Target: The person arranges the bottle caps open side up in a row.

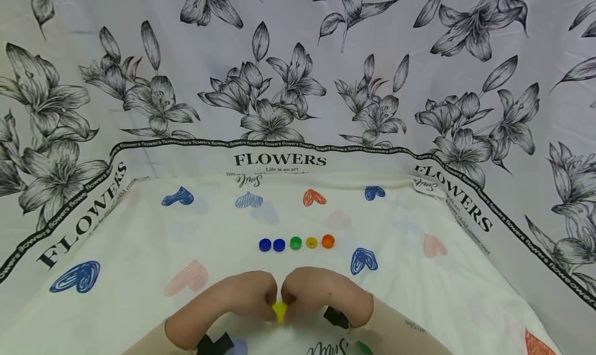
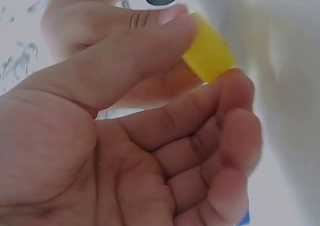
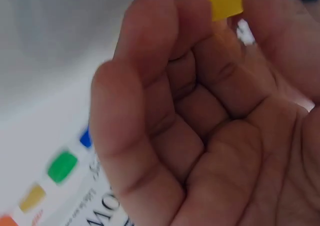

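Pinching one small, bright yellow, plastic-looking piece (image 2: 210, 50) from both sides, the left hand (image 1: 251, 293) and the right hand (image 1: 318, 293) are meeting at the lower middle of the head view. The thumb and index finger of each hand are doing the gripping; the other fingers are curling in toward the palms. The piece is showing between the fingertips there, and the pictures are not making clear how high it is sitting above the white, heart-printed cloth (image 1: 223, 231).

Near the centre of the head view, a row of small round plastic-looking caps is lying on the cloth: two dark blue caps (image 1: 272, 245) just beside each other, then a green hollow cap (image 1: 295, 242), a yellow cap (image 1: 311, 242) and an orange cap (image 1: 328, 241) toward the right.

The piece is offering the fingertips little surface, so an uneven squeeze could be sending it popping out and rolling away. Both hands are crowding the same spot, so one letting go early could be twisting it loose. Reaching forward too low could be knocking the row askew, and any tug on the soft cloth could be shifting the caps.
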`<state>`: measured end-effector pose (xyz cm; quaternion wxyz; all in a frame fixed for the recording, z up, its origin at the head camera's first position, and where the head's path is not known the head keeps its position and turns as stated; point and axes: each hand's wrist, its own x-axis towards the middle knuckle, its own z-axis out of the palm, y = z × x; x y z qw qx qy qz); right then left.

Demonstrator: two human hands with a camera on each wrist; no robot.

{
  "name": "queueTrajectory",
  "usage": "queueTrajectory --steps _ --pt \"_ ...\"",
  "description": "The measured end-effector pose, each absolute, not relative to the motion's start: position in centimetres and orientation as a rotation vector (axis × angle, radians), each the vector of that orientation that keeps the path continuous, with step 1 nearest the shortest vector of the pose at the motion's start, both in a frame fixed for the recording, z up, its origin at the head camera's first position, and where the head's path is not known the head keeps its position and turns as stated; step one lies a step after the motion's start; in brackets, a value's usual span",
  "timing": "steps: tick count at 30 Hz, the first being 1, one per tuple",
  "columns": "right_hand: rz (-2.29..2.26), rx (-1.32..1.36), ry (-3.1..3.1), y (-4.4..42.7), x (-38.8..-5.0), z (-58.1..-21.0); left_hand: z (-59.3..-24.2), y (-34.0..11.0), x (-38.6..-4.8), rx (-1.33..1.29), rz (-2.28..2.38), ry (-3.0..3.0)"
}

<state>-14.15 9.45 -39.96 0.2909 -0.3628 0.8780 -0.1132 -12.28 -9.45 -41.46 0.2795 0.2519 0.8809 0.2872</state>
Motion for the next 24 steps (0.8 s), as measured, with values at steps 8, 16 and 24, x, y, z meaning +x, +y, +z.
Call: queueTrajectory --steps 8,16,24 --pt "-0.539 -1.068 2.470 9.2 -17.4 -38.8 -40.9 -11.7 -15.2 0.567 1.084 2.326" --pt "-0.745 -0.888 2.511 8.7 -18.4 -41.1 -42.5 -12.1 -15.9 0.427 1.192 2.377" --pt "-0.782 -0.790 2.516 8.0 -19.4 -42.8 -43.4 -11.9 -16.5 0.338 1.135 2.488"
